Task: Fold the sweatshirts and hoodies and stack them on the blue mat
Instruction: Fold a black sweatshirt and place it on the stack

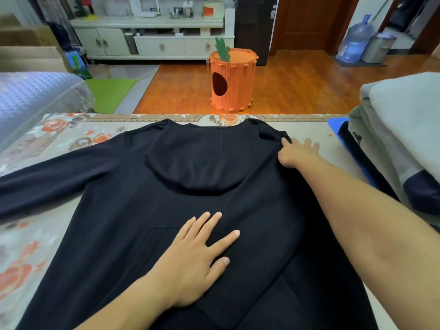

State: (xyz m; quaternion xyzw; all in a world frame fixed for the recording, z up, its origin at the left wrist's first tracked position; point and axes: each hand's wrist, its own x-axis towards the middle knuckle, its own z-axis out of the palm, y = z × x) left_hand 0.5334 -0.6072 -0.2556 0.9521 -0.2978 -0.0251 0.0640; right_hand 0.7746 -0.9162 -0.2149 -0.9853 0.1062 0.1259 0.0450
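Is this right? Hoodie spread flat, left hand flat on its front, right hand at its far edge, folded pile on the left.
One error: the folded pile sits on the right, over the blue mat, as the head view shows. The rest holds: hoodie spread flat, left hand flat on its front, right hand at its far edge.

A floral-patterned cloth (54, 136) covers the work surface, and beyond its far edge an orange carrot-shaped bin (232, 82) with a dark oval hole stands on the wooden floor (297, 84). A white cabinet (152, 39) lines the back wall. At far right, a blue water jug (356, 40) sits beside a metal can (377, 47); a green mat (108, 90) lies at left.
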